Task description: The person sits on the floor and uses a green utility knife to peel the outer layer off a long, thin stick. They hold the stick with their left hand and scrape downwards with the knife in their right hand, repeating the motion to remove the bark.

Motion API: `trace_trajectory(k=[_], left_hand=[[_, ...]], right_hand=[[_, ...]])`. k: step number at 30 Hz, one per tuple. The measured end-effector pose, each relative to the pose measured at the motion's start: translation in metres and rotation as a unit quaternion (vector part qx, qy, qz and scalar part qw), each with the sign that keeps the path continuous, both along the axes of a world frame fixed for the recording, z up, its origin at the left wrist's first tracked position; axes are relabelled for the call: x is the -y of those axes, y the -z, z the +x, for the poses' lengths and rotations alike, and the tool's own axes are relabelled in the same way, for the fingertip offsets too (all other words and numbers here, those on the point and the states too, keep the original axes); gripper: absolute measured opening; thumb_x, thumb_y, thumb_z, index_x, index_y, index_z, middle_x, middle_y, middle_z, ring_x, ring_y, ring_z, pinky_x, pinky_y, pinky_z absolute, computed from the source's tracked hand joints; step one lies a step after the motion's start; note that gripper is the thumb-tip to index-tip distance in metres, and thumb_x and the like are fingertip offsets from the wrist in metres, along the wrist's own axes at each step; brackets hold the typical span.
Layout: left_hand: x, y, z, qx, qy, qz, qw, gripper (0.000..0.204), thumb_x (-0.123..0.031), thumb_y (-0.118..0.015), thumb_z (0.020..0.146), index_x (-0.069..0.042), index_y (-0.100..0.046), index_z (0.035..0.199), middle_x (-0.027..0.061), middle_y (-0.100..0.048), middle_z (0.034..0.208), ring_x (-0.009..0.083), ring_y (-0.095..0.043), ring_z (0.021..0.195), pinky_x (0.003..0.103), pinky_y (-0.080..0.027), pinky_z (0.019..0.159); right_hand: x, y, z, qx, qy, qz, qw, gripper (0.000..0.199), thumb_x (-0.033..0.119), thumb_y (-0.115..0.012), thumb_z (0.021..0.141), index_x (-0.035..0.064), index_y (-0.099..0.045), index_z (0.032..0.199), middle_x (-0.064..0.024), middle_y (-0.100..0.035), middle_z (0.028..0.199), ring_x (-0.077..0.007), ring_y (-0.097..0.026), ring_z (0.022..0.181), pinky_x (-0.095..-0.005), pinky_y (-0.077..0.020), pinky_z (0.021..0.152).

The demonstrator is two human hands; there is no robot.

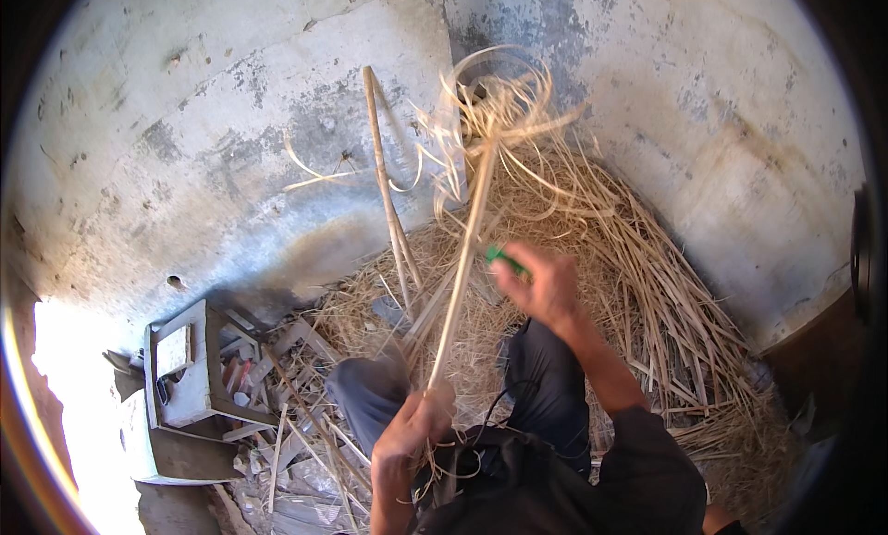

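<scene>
My left hand (416,426) is closed round the lower end of a long pale stick (460,276), which looks like split bamboo or cane. The stick slants up and away from me. Thin curled shavings (504,110) hang in a loose bunch at its far end. My right hand (548,285) is wrapped round a small tool with a green handle (507,261), just right of the stick's middle. Motion blurs this hand, and I cannot make out the tool's blade or whether it touches the stick.
Straw-like shavings and long strips (661,295) are heaped against the walls. Two thin poles (381,165) lean at the back. At left stands a worn wooden box (190,373) beside scraps and loose sticks (296,452). My knees (548,378) flank the work.
</scene>
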State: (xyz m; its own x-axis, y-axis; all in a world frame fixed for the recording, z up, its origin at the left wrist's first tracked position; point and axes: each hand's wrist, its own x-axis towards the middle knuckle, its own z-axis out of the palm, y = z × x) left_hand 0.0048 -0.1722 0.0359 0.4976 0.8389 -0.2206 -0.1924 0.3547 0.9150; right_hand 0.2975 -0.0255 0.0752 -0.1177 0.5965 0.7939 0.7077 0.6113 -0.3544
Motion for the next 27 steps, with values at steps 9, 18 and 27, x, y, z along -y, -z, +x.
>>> trace_trajectory(k=[9,18,27], left_hand=[[-0.001,0.018,-0.008,-0.052,0.002,0.015,0.999,0.03,-0.035,-0.049,0.111,-0.008,-0.055,0.099,-0.0043,-0.046,0.069,0.0075,-0.042,0.055,0.027,-0.034,0.049],[-0.014,0.002,0.002,-0.084,-0.044,0.095,0.991,0.031,-0.032,-0.048,0.117,-0.006,-0.056,0.101,-0.0043,-0.05,0.071,0.0062,-0.043,0.058,0.027,-0.034,0.052],[-0.01,-0.011,0.012,-0.123,-0.08,0.116,0.982,0.026,-0.025,-0.049,0.116,-0.005,-0.057,0.101,-0.0056,-0.05,0.075,0.0051,-0.044,0.062,0.026,-0.035,0.054]], right_hand=[[0.019,0.003,-0.014,-0.059,-0.065,-0.05,0.995,0.03,0.04,-0.077,0.101,0.0102,-0.081,0.107,-0.0048,-0.08,0.086,-0.0174,-0.077,0.067,-0.0323,-0.059,0.057],[0.058,0.018,-0.048,0.066,-0.132,-0.031,0.989,0.026,0.035,-0.083,0.093,0.0112,-0.08,0.102,-0.0003,-0.074,0.078,-0.0198,-0.07,0.058,-0.034,-0.0546,0.053],[0.056,0.011,-0.045,0.079,-0.117,0.01,0.99,0.027,0.039,-0.084,0.092,0.0133,-0.08,0.1,0.0019,-0.071,0.074,-0.0167,-0.067,0.055,-0.0329,-0.0507,0.05]])
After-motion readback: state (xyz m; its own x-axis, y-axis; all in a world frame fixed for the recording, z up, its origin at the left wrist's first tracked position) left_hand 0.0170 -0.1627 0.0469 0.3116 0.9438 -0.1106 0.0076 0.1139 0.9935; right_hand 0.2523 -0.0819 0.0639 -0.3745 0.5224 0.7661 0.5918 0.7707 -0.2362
